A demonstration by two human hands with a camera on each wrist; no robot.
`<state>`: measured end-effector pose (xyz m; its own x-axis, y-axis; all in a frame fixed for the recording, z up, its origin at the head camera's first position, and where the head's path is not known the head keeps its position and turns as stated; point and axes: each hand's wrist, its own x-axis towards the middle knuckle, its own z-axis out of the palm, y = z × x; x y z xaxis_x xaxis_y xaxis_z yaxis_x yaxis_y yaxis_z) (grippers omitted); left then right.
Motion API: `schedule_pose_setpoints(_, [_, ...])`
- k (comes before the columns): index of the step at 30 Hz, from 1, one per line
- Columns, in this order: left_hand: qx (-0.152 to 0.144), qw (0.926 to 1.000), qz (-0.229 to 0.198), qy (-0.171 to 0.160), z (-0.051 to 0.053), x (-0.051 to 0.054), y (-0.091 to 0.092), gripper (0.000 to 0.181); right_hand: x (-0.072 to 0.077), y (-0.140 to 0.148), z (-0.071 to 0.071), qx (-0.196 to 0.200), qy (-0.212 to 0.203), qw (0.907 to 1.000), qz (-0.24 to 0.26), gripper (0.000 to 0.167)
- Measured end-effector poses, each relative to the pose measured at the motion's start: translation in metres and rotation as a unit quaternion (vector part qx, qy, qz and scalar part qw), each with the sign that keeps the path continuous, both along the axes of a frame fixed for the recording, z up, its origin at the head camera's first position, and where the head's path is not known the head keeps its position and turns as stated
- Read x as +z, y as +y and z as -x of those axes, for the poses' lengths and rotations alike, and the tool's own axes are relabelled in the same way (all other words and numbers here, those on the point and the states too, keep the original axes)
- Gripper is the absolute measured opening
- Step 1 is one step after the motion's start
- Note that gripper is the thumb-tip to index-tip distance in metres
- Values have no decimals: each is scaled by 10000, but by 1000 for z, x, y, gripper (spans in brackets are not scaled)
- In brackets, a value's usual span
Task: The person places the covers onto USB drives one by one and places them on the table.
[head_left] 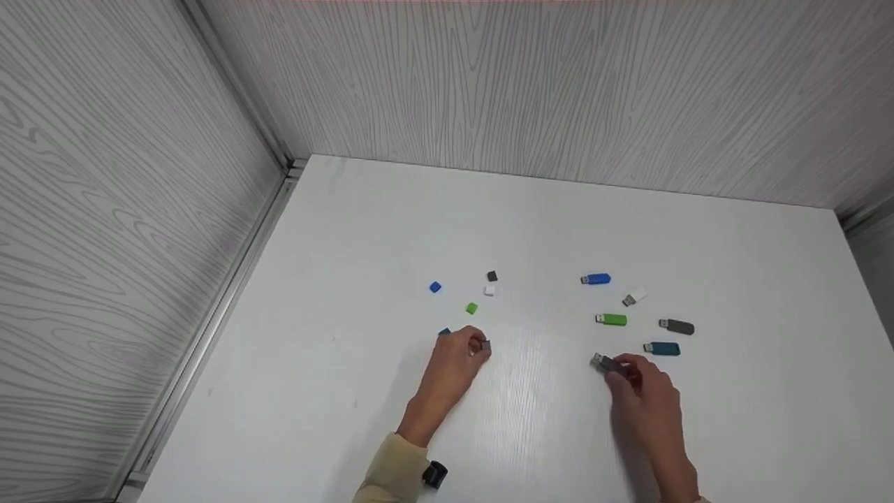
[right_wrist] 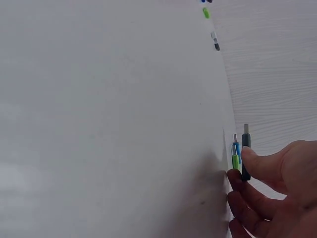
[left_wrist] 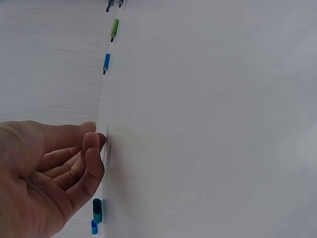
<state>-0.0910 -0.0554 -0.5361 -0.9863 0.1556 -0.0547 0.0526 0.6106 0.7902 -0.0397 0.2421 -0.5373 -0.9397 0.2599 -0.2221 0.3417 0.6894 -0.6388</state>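
Observation:
Between thumb and index finger my left hand (head_left: 452, 360) pinches a small grey cap (head_left: 487, 345); the fingers hide it in the left wrist view. A teal cap (head_left: 445, 332) lies just behind that hand, partly covered by it. Farther off are a green cap (head_left: 472, 308), a white cap (head_left: 489, 290), a dark grey cap (head_left: 492, 276) and a blue cap (head_left: 435, 287). My right hand (head_left: 648, 397) holds a dark grey USB flash drive (right_wrist: 246, 144) between thumb and fingers, its bare metal plug pointing away from the palm.
Uncapped USB flash drives lie beyond my right hand: a blue one (head_left: 596, 279), a white one (head_left: 635, 297), a green one (head_left: 612, 320), a dark grey one (head_left: 677, 326) and a teal one (head_left: 662, 348). Wood-grain panels (head_left: 489, 91) border the white table (head_left: 335, 279).

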Motion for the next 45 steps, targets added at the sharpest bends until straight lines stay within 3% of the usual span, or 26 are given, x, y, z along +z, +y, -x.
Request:
schedule_pose_setpoints(8, [-98, 9999, -73, -68, 0, -2, 1, 16, -6, 2, 1, 263, -236, 9993, 134, 38])
schedule_pose_setpoints(19, [-278, 9939, -881, -598, 3, -4, 2, 19, -8, 1, 3, 131, -66, 9975, 690, 37])
schedule_pose_setpoints(23, [-284, 9923, -1029, -622, 3, -4, 3, 18, -9, 0, 3, 175, 35, 9950, 982, 37])
schedule_pose_setpoints(36, [-314, 9913, -1096, -658, 2, -5, 6, 17, -13, -7, 6, 20, 227, 9881, 1519, 32])
schedule_pose_setpoints(45, [-338, 9907, -1124, -683, 3, -6, 8, 17, -15, -7, 7, 75, 95, 9836, 1797, 36])
